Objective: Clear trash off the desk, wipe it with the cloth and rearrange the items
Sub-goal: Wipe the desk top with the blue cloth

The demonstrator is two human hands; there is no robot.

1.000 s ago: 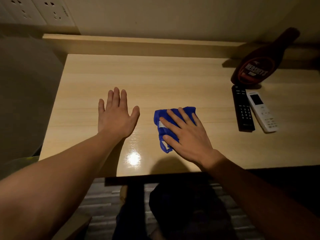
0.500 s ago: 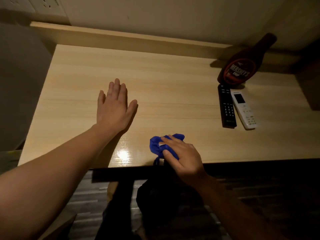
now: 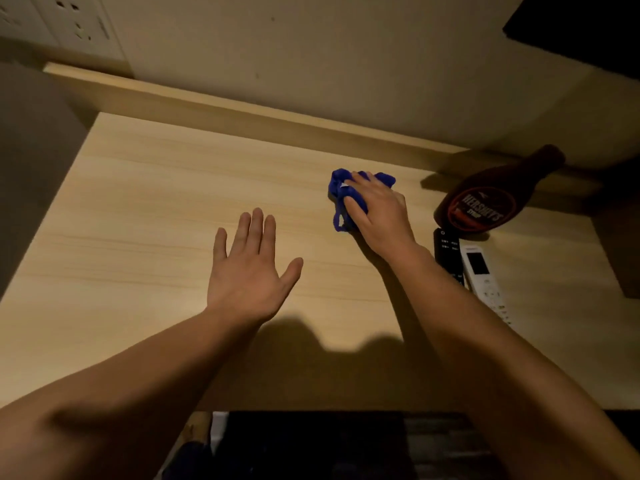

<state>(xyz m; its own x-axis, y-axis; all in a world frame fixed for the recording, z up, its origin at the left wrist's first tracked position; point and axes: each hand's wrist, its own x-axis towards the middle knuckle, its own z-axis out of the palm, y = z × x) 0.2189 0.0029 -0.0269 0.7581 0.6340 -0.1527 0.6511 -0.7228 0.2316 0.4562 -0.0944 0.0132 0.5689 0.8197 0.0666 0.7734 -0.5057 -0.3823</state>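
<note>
A crumpled blue cloth (image 3: 341, 194) lies on the light wooden desk (image 3: 156, 209), toward the back and right of the middle. My right hand (image 3: 379, 211) presses down on it, fingers spread over the fabric, which pokes out to the left and behind. My left hand (image 3: 251, 271) rests flat on the desk with the palm down and fingers apart, holding nothing, to the left of and nearer than the cloth.
A brown Hershey's syrup bottle (image 3: 485, 199) lies tilted at the right. A black remote (image 3: 448, 252) and a white remote (image 3: 483, 275) lie side by side below it, partly behind my right forearm. Wall sockets (image 3: 69, 22) sit at the top left.
My right hand has pushed the cloth from the desk's front edge away toward the back right, close to the bottle. The left hand stays flat on the desk.
</note>
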